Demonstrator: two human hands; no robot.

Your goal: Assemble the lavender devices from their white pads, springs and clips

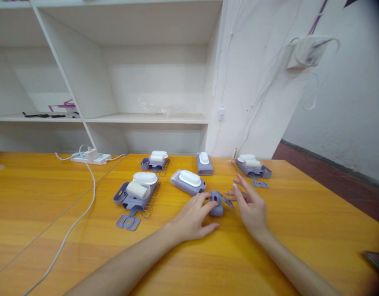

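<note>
A small purple-grey plastic end cap [217,209] with an oval hole stands on the table between my hands. My left hand [194,218] steadies it with its fingers against the near and left side, while the thumb sticks out apart. A thin flat purple-grey slotted strip [227,201] leans up from the cap's right side. Close to that strip is my right hand [251,207], its fingers spread; whether a fingertip touches the strip is hard to see. Just behind the left fingers lies a purple-grey case [186,186] with a white oval dish on top.
Similar purple-grey sets with white parts and wire coils lie at left [136,197], back left [156,163] and right [254,166]. An upright case [204,168] stands behind. A power strip [92,157] and white cable [92,193] are left; a dark object [376,261] lies right.
</note>
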